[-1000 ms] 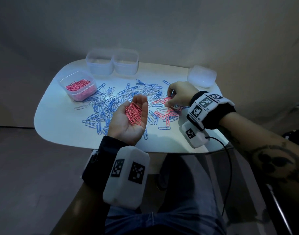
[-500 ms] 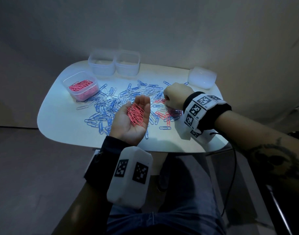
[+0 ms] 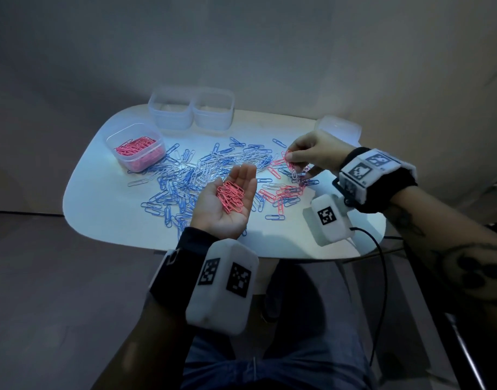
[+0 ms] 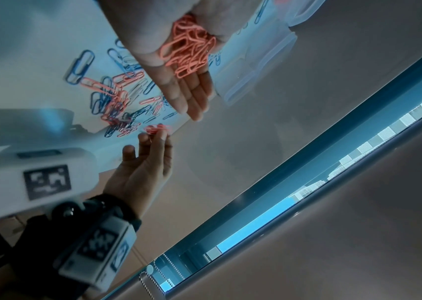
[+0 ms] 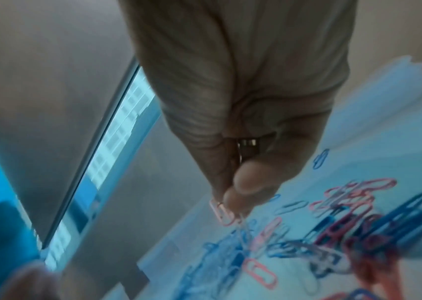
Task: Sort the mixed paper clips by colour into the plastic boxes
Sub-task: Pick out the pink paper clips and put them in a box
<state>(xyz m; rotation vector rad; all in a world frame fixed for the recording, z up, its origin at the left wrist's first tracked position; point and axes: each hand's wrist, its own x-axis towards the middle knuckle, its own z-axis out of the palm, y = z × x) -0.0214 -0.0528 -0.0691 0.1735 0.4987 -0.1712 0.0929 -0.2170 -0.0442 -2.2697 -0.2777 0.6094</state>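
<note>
My left hand [image 3: 213, 213] is held palm up over the table's middle, fingers nearly straight, with a heap of pink paper clips [image 3: 231, 197] lying in it; the left wrist view shows the same heap [image 4: 189, 50]. My right hand [image 3: 303, 154] hovers above the table's right side and pinches a few pink clips [image 3: 289, 161] between thumb and fingertips [image 5: 232, 194]. A small tangle of pink, blue and white clips [image 3: 299, 174] dangles from them. Blue and white clips [image 3: 196, 178] are scattered over the white table [image 3: 106, 209]. A clear box [image 3: 137, 149] at the left holds pink clips.
Two empty clear boxes [image 3: 170, 112] [image 3: 213, 112] stand side by side at the table's back edge. Another clear plastic piece [image 3: 339, 128] sits at the back right, behind my right hand. More pink clips [image 3: 284, 192] lie mixed with blue ones below my right hand.
My right hand has lifted off the pile with pink clips pinched and a tangle hanging from them. The left hand has stayed palm up with its heap.
</note>
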